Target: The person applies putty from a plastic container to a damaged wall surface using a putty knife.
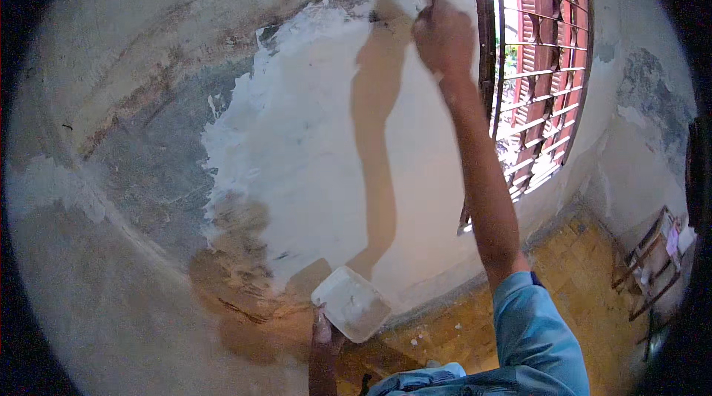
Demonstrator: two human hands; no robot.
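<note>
My left hand (pixel 325 333) grips the edge of a shallow white square tub (pixel 353 304) with rounded corners, low in front of the wall. Pale smears coat its inside. High up, my right hand (pixel 445 34) is closed near the wall beside the window. A small dark tip shows above its fingers, but what it holds is mostly hidden. Before me the wall carries a broad patch of white filler (pixel 311 121) with a ragged left edge. Bare grey wall (pixel 159 155) borders the patch on the left, and shadows of my arm and head fall across it.
Right of my raised arm is a barred window (pixel 541 70) with a dark frame and reddish shutters. Below lies a yellowish tiled floor (pixel 452 329). A wooden stool or chair (pixel 653 262) stands at the far right, by another peeling wall (pixel 653 99).
</note>
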